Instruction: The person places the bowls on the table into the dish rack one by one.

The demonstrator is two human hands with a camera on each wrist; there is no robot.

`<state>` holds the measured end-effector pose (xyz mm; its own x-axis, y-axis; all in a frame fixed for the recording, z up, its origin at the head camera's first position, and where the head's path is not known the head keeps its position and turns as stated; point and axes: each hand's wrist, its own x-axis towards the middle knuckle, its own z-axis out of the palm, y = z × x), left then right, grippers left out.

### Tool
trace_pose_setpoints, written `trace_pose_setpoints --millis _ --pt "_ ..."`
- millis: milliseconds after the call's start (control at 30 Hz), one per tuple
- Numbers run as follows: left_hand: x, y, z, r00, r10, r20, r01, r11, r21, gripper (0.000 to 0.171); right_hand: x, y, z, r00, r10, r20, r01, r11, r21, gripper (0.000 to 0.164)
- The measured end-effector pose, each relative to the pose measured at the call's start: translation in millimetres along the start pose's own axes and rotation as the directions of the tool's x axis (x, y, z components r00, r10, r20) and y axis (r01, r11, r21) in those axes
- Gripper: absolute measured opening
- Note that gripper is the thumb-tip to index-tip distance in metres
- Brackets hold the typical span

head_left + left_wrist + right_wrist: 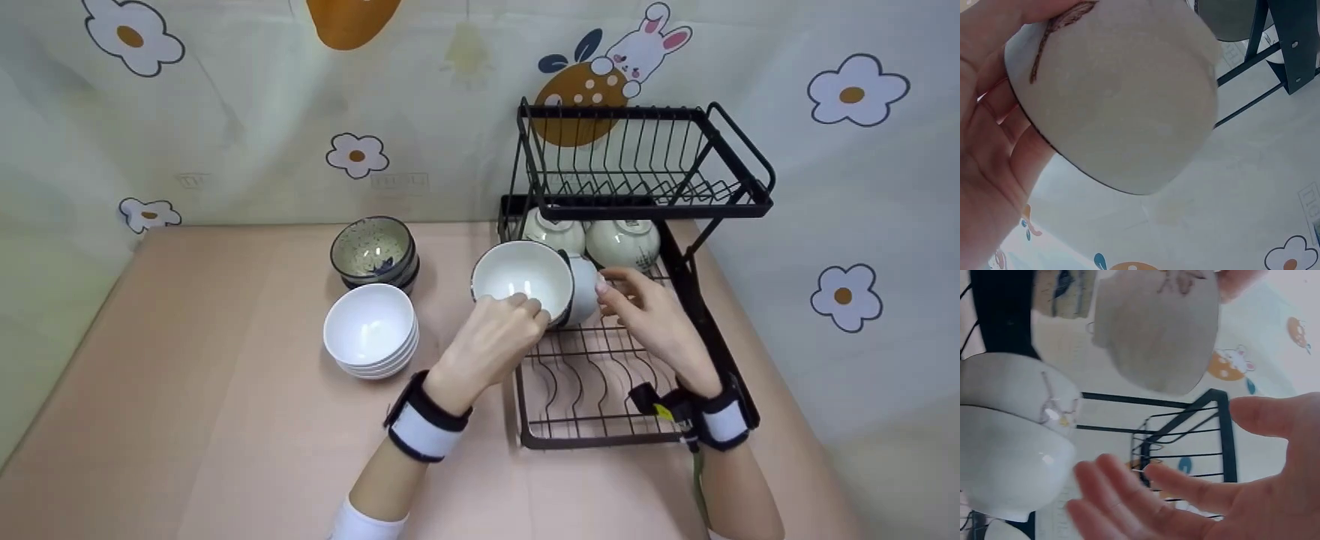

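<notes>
Left hand [495,334] grips a bowl [517,271] by its rim, thumb outside and fingers inside; the bowl is tilted over the lower tier of a black rack [600,442], a brown branch painted on its side. Right hand [656,319] is released, fingers relaxed, just beside that bowl. Each wrist wears a black and white strap [429,427]. Left of the rack, white bowls [367,328] stand stacked just in front of stacked speckled bowls [367,247], all on a plain pinkish table [225,375]. Two upturned bowls [621,241] sit toward the back of the lower tier, one bearing dark marks too small to read. Farthest is a pale backdrop [247,75] with flowers [357,155], a rabbit [640,56] and faint outlined lettering [400,181], illegible
</notes>
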<state>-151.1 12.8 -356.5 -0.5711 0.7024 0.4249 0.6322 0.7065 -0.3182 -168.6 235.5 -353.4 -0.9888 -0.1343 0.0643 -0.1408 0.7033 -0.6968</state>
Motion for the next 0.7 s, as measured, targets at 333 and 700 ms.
trace_pose_setpoints --millis 333,700 --pt "6.3 12.8 4.5 0.984 0.153 -0.094 -0.15 0.988 0.033 0.009 -7 -6 -4 0.997 0.027 0.066 -0.033 0.995 0.089 0.054" --pt "11.3 20.5 14.8 0.943 0.233 -0.237 -0.218 0.972 0.086 0.007 -3 0 -2 0.997 0.028 0.067 -0.036 0.992 0.119 0.054"
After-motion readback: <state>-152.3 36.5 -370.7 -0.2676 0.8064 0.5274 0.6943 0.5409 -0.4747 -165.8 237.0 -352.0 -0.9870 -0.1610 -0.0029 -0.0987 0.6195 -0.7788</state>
